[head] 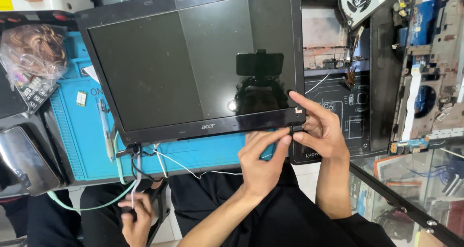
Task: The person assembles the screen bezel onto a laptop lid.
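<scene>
Right hand (323, 131) at the lower right corner of the laptop screen panel (193, 58), thumb and forefinger pinched on the small black hinge cover (296, 129) there, other fingers curled behind. Left hand (261, 160) just beside it, forefinger stretched up to touch the same hinge piece from below, remaining fingers loosely folded and clamped on nothing.

Screen panel detached from any base, lying face up and tilted across the blue work mat (87, 141), glass dark, bezel apparently on all round. At the lower left corner, loose black and white cables (145, 155) trailing out of the hinge area toward the table edge. A pen-like tool (104, 126) lying on the mat beside the panel's left edge, a small green card (81, 98) near it.

Further right, a stripped laptop base (430, 68) with boards and ribbon exposed, a cooling fan (360, 0) lifted out above it. Far left, a plastic bag of parts (31, 58). Below, another person's hand (134, 220) holding a pale green cable (87, 206).

Judged from this: teardown well advanced, with lid separated and base opened; right hinge piece in hand, bezel and panel seemingly yet to be parted.
</scene>
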